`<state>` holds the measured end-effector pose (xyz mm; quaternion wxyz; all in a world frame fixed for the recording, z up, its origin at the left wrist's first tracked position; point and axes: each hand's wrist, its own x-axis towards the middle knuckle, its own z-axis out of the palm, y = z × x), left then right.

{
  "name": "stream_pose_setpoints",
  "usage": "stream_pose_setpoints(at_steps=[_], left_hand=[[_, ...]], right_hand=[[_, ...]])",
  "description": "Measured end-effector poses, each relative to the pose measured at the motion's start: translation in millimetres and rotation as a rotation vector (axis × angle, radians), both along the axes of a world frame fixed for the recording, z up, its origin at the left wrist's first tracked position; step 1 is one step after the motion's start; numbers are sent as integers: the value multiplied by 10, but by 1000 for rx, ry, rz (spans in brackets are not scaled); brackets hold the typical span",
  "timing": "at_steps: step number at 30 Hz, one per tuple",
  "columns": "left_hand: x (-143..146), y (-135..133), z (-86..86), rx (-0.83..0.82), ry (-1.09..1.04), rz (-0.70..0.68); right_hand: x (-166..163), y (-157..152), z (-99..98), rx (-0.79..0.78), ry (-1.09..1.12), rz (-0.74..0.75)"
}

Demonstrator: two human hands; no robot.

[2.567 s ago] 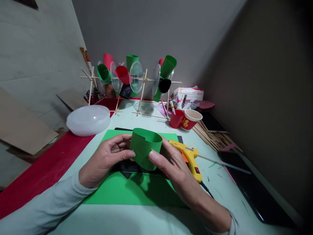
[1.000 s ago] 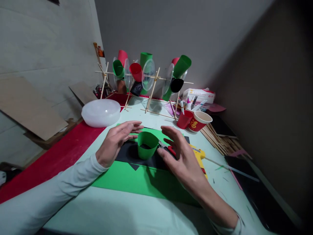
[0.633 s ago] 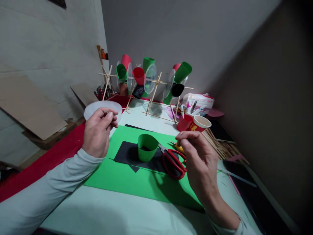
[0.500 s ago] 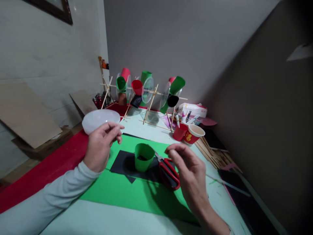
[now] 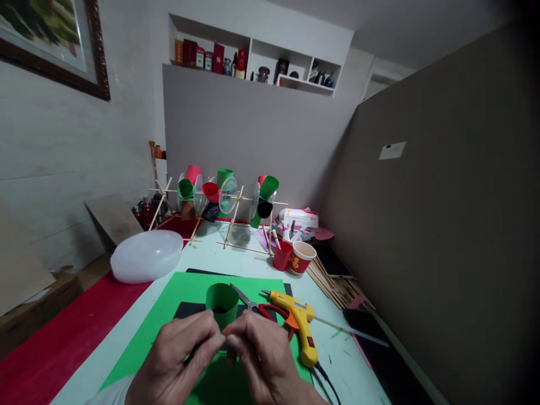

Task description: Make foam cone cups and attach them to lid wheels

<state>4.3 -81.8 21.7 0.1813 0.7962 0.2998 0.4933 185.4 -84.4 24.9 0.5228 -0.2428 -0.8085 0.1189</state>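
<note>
My left hand (image 5: 179,351) and my right hand (image 5: 265,351) meet at their fingertips, low in the middle of the view. Both have thumb and forefinger pinched; anything between them is too small to make out. Just beyond the fingertips stands a green paper cup (image 5: 222,298), partly covered by my hands. It rests on black paper (image 5: 188,309) over green sheets (image 5: 145,332). Red-handled scissors (image 5: 248,302) lie to its right, their handles partly behind a yellow glue gun (image 5: 295,309) with a glue stick (image 5: 358,330) in its back.
Behind stands a stick frame (image 5: 239,197) carrying clear discs and coloured paper cups. At left is a white plastic bowl (image 5: 145,256). To the right are a red cup of markers (image 5: 282,256), a paper bowl (image 5: 302,259), wooden sticks (image 5: 333,287) and a dark panel (image 5: 383,354).
My hands, apart before, have come together in front of the green cup. The head view has tilted upward, showing wall shelves. The glue gun now shows beside my right hand.
</note>
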Motion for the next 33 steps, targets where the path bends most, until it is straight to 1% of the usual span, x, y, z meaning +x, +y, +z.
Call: stream_pose_setpoints(at_steps=[2, 4, 6, 8, 9, 11, 14, 16, 19, 22, 27, 29, 33], left_hand=[[7, -3, 37, -110, -1, 17], [6, 14, 74, -284, -7, 0], [3, 47, 83, -496, -60, -80], [2, 88, 58, -712, -146, -197], [2, 108, 37, -799, -183, -251], [4, 141, -6, -908, -231, -336], [7, 157, -42, -956, -248, -426], [8, 150, -50, -965, -259, -458], [8, 138, -65, -997, -243, -464], [15, 131, -80, -1015, -210, -495], [54, 124, -84, -1052, -236, -482], [80, 125, -89, -1069, -254, -495], [132, 128, -91, -1130, -300, -532]], right_hand=[[-14, 10, -7, 40, 26, -27], [-19, 21, 19, 54, 67, -54], [-21, 28, 62, 87, 107, -49], [-23, 33, 101, 111, 114, -32], [-25, 35, 114, 121, 107, -25], [-30, 42, 119, 148, 96, -21], [-38, 53, 93, 218, 116, -24], [-42, 59, 74, 268, 127, -24], [-44, 68, 58, 326, 101, -44], [-56, 78, 43, 350, 68, -78], [-112, 96, -42, 402, 110, -191], [-143, 107, -95, 412, 112, -222], [-211, 128, -177, 435, 203, -293]])
